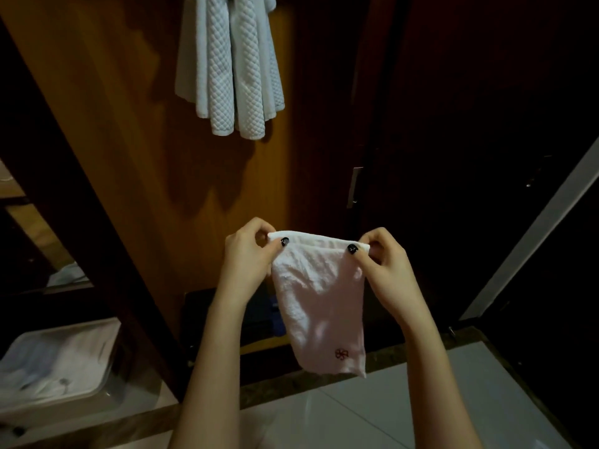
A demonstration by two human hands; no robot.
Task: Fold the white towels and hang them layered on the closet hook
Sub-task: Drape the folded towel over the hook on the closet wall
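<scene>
A small white towel (pixel 319 306) with a red flower mark near its lower edge hangs folded in front of me. My left hand (pixel 248 254) pinches its upper left corner and my right hand (pixel 385 260) pinches its upper right corner. The top edge is stretched between them. Higher up, waffle-textured white towels (pixel 230 66) hang in layers against the wooden closet panel (pixel 129 124). The hook itself is out of view above the frame.
A clear plastic bin (pixel 55 367) with white cloth inside sits at the lower left beside dark shelving. A dark door with a metal handle (pixel 355 186) stands to the right. A dark case rests on the floor behind the towel. Pale floor tiles lie below.
</scene>
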